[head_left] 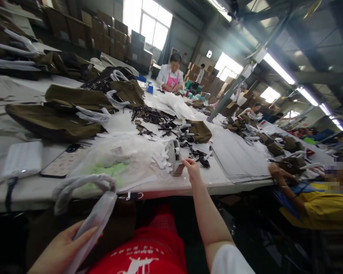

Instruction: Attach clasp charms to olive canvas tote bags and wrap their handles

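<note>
My left hand [74, 243] is closed around a bag handle [98, 213] wrapped in whitish plastic. The handle loops up at the table's front edge, and the dark brown bag [117, 224] hangs below, mostly in shadow. On the table stands a small grey tape dispenser [175, 156]. My right hand [191, 169] pinches with thumb and forefinger at its right side; whatever is between the fingertips is too small to make out. Left of the dispenser lie white paper-like strips [161, 160] and crumpled clear plastic [125, 150].
Olive-brown bags [57, 118] lie at the left, near a phone [63, 161] and a white pouch-like item [23, 158]. Dark straps with metal clips [154, 118] are heaped mid-table. White sheets [237, 156] lie right. A co-worker in yellow [322, 205] sits right; another [171, 76] works opposite.
</note>
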The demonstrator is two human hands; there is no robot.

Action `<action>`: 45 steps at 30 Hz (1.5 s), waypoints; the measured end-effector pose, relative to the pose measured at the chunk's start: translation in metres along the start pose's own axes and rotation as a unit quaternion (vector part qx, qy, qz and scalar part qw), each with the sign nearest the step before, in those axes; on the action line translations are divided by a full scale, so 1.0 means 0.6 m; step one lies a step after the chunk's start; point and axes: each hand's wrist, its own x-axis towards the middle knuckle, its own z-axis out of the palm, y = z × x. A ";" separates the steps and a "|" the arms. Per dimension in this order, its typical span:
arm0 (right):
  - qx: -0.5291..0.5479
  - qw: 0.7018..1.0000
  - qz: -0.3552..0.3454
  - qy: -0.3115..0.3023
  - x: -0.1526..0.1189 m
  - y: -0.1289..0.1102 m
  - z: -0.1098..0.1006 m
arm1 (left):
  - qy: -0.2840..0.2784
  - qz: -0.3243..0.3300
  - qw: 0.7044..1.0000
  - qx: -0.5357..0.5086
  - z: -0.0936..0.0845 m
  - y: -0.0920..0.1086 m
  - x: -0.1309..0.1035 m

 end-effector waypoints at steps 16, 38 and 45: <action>0.054 0.986 0.157 -0.028 -0.093 0.033 -0.001 | 0.013 0.011 0.991 -0.130 0.011 0.047 -0.041; -0.032 0.838 0.128 -0.529 -0.327 -0.091 0.265 | 0.098 0.118 0.983 -0.101 0.025 0.054 -0.067; -0.124 0.821 0.137 -0.540 -0.314 -0.070 0.263 | 0.115 0.112 0.979 -0.123 0.023 0.056 -0.076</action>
